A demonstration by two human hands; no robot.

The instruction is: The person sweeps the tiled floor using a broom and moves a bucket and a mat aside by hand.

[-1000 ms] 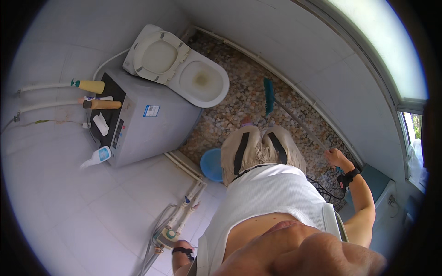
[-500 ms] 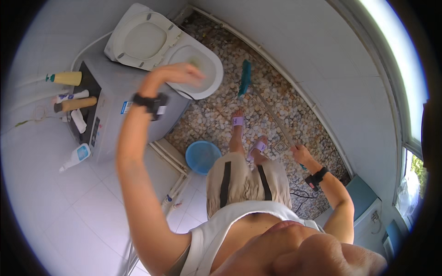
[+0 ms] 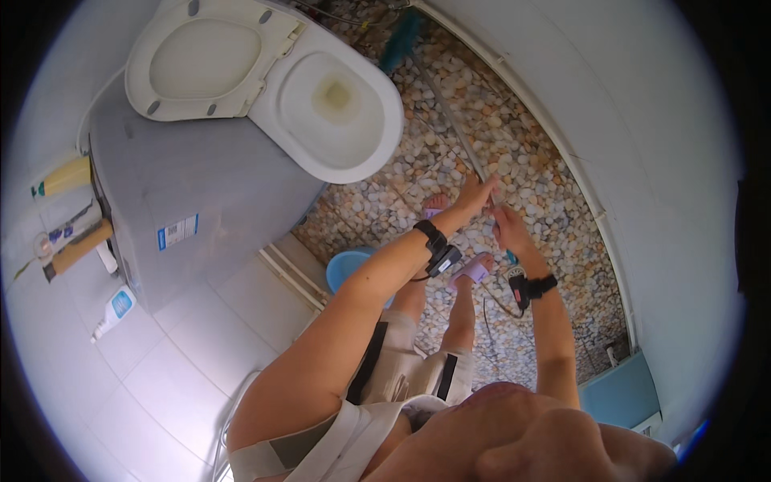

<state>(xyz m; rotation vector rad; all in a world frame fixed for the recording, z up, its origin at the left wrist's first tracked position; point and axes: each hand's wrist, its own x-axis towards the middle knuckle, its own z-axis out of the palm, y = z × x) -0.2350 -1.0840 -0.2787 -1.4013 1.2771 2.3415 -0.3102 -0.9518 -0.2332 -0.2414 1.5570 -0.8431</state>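
A long-handled floor brush [image 3: 446, 108] with a grey stick and a teal bristle head slants away from me, its head on the pebbled floor beside the toilet. My left hand [image 3: 474, 194] grips the stick partway along. Lower down, near the stick's end, my right hand [image 3: 511, 230] is closed around it. To the left of the brush stands the white toilet [image 3: 377, 120], its seat raised and yellowish water in the bowl.
A grey washing machine [image 3: 217, 173] stands left of the toilet, with bottles [image 3: 68, 177] at its far left. My left arm partly hides a blue basin [image 3: 344, 265]. A pipe [image 3: 562, 145] runs along the right wall, above a teal-topped box [image 3: 622, 394].
My left hand has come down from over the toilet bowl onto the brush stick. The brush head has shifted farther away, along the toilet's side. The view has moved closer to the toilet.
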